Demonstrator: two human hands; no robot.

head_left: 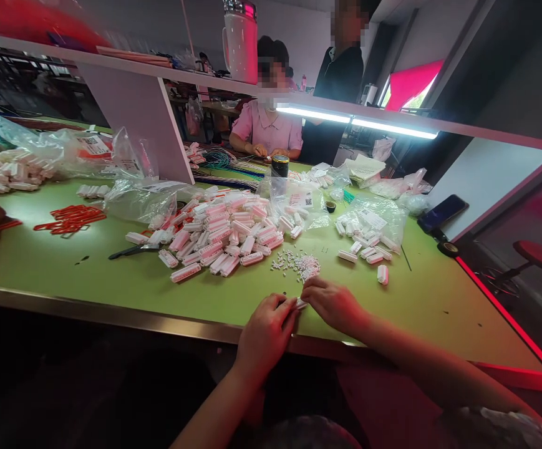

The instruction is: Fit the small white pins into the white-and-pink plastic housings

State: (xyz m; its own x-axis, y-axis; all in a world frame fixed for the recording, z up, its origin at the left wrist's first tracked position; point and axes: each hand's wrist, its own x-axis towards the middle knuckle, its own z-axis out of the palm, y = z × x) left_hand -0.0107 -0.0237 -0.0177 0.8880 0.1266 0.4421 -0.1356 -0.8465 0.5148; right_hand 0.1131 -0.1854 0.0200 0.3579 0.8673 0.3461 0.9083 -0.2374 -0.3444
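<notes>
My left hand (265,327) is closed around a small white plastic connector housing (301,304) at the front edge of the green table. Its fingers hide most of the piece. My right hand (333,305) bends over the housing's far end with its fingertips pinched together. Whatever sits between those fingertips is too small or too hidden to name. Just beyond the right hand lies a heap of tiny white plugs (307,268). Behind them rises a large pile of white connector housings (226,227).
More housings spill from a clear bag (383,215) at the right. Orange-red plastic pieces (69,219) and a dark tool (130,251) lie leftward. A phone (443,214) leans near the right edge. A lamp (355,120) hangs under the shelf; a co-worker (268,128) sits opposite.
</notes>
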